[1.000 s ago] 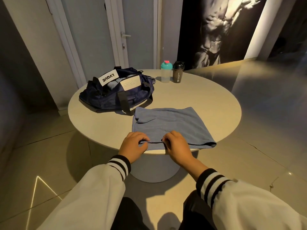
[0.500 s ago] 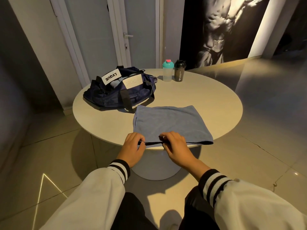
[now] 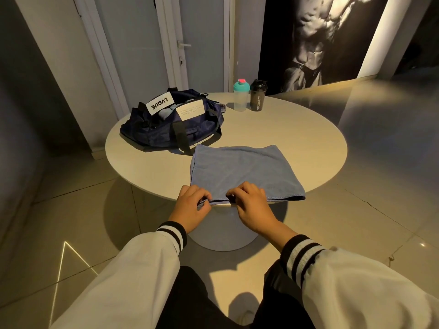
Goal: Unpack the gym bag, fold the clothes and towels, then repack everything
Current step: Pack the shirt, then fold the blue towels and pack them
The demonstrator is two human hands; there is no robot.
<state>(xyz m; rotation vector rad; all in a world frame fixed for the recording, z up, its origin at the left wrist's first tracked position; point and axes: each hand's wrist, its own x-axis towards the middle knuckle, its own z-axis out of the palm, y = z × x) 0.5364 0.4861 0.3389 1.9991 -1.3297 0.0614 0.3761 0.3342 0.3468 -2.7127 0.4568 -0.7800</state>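
Towel is lying soft and limp; left hand and right hand are apparently pinching its near hem, fingers curled, the bulk spreading beyond the grip.

White jacket sleeves, black-and-white striped ribbed cuffs, black trousers.

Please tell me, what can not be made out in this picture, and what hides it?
Head view, gym bag: its inside is mostly covered by its own flaps and labels.
Head view, square label: the print is too small to read.
Head view, left hand and right hand: fingertips are tucked at the towel edge, so the layers held are hidden.
Head view, black bottle: opaque, contents unseen.
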